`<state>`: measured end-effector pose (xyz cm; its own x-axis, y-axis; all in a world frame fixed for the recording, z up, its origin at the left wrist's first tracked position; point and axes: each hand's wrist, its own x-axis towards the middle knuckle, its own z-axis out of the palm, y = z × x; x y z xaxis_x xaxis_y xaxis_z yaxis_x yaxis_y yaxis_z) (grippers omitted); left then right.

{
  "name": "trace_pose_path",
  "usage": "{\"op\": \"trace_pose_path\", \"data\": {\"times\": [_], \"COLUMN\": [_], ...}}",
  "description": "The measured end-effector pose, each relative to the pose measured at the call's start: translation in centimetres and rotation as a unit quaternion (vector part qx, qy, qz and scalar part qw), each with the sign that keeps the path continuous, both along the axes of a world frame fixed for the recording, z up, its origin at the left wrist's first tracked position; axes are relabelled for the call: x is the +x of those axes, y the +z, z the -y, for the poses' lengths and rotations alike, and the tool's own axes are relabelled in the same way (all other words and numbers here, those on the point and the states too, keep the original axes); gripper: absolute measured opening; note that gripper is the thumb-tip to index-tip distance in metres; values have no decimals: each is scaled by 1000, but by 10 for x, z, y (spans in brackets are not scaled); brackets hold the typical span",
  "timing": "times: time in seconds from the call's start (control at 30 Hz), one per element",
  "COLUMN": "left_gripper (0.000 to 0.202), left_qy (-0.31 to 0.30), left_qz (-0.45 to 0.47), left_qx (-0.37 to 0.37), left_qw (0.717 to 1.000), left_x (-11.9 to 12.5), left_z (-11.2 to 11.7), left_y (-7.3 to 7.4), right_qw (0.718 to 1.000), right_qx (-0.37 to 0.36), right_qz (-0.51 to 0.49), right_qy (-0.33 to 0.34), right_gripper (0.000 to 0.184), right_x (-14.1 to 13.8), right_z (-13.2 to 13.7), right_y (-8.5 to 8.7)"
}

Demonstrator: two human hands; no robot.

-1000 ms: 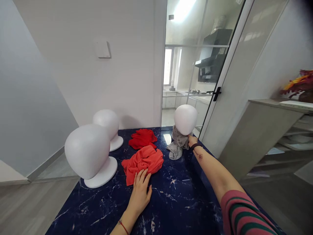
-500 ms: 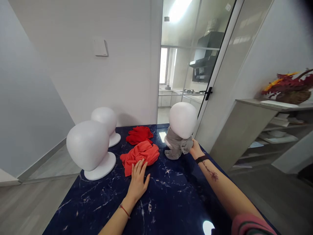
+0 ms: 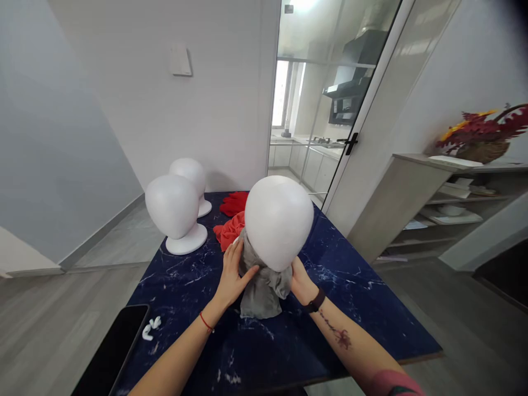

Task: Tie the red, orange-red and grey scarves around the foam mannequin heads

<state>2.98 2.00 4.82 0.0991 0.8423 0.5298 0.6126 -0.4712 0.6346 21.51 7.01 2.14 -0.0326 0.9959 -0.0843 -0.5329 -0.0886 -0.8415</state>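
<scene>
A white foam mannequin head (image 3: pixel 279 217) stands close in front of me, with a grey scarf (image 3: pixel 260 300) wrapped around its neck and bunched at the front. My left hand (image 3: pixel 231 276) grips the scarf from the left, its thumb lying across the front and its fingers around the side. On the other side my right hand (image 3: pixel 300 279) holds the scarf, and its fingers are mostly hidden behind the cloth. Behind the head lie a crumpled coral cloth (image 3: pixel 230 231) and a darker red cloth (image 3: pixel 233 203), both partly covered by it.
Two more mannequin heads, a nearer one (image 3: pixel 173 206) and a farther one (image 3: pixel 190 171), stand at the left of the dark blue marbled table (image 3: pixel 350 308). A black phone (image 3: pixel 113 349) and white earbuds (image 3: pixel 151 328) lie at the front left. A glass door (image 3: pixel 313 104) stands behind the table.
The scarf-wrapped head has come nearer to me and to the left. My left hand has left the coral cloth and now holds the scarf. The view has shifted, showing the phone and earbuds.
</scene>
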Motion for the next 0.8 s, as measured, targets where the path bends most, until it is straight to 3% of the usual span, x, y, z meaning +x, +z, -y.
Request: {"op": "trace_pose_path", "data": {"times": [0.13, 0.27, 0.37, 0.57, 0.7, 0.8], "left_gripper": [85, 74, 67, 80, 81, 82], "left_qy": [4, 5, 8, 42, 57, 66], "left_qz": [-21, 49, 83, 46, 55, 76], "left_qx": [-36, -57, -61, -45, -46, -29], "left_qw": [999, 997, 995, 997, 996, 995], "left_x": [-17, -24, -25, -21, -21, -24], "left_z": [5, 1, -2, 0, 1, 1], "left_y": [-31, -51, -58, -70, -73, -70], "right_qw": [998, 997, 999, 981, 954, 954], "right_qx": [-44, -71, -46, 50, 68, 60], "right_qz": [-3, 4, 23, 187, 280, 280], "right_qy": [42, 29, 6, -29, -86, -91], "right_gripper": [12, 11, 8, 27, 32, 40], "right_x": [-26, -35, -33, -9, 8, 11], "right_z": [12, 19, 21, 11, 0, -3], "right_y": [-8, -18, -22, -22, -23, -24]}}
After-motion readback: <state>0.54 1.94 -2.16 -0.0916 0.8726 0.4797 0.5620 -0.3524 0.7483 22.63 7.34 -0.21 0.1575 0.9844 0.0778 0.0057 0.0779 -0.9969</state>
